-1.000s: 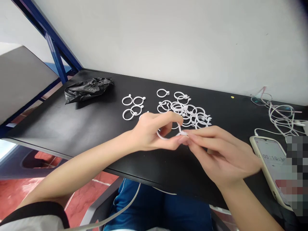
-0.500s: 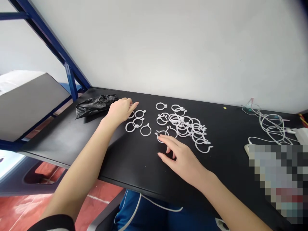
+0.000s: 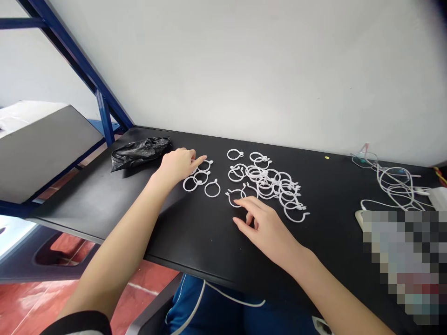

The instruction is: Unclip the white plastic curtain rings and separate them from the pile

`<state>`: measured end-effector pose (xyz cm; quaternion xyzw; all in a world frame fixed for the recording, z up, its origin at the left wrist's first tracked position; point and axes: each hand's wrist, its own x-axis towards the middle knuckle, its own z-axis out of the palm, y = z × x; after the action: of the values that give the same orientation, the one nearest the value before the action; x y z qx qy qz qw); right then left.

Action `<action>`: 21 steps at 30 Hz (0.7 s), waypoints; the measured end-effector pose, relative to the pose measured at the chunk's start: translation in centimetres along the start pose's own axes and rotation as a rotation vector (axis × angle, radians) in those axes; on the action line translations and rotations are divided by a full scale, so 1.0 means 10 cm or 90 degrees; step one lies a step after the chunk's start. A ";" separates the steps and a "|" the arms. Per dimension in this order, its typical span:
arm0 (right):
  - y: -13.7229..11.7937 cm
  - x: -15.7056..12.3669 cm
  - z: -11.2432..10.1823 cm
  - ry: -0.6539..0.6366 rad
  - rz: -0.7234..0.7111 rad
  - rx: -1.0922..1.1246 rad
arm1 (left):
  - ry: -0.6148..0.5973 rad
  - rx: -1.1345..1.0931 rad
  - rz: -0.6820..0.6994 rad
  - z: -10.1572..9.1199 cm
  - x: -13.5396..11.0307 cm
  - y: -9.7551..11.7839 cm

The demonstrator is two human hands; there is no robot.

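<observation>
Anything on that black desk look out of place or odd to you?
The white cable is the main oddity: it lies in tangled loops at right rear, seemingly across the eyeglasses. A small yellow speck also stands out on the black desk. Some white rings gape at their ends; none looks clearly snapped.

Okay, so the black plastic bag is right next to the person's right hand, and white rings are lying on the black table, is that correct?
Not quite: the head view shows the black plastic bag next to the left hand, not the right hand. White rings are indeed lying on the black table.
</observation>
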<state>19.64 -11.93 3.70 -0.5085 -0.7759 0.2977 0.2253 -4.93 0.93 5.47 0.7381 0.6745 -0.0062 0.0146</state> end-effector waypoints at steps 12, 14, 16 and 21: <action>0.07 0.02 0.06 0.027 -0.024 -0.007 | 0.071 -0.009 -0.034 0.02 -0.01 0.04; 0.08 0.03 0.07 0.031 -0.022 -0.012 | 0.095 -0.026 -0.021 0.01 -0.02 0.07; 0.08 0.04 0.08 0.040 -0.016 -0.018 | 0.129 -0.046 0.002 0.01 -0.03 0.10; 0.05 0.05 0.10 0.035 0.006 -0.075 | 0.226 -0.095 0.094 0.05 -0.06 0.21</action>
<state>19.10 -11.53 2.70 -0.5324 -0.7833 0.2386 0.2148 -2.88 0.08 5.03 0.7718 0.6092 0.1750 -0.0499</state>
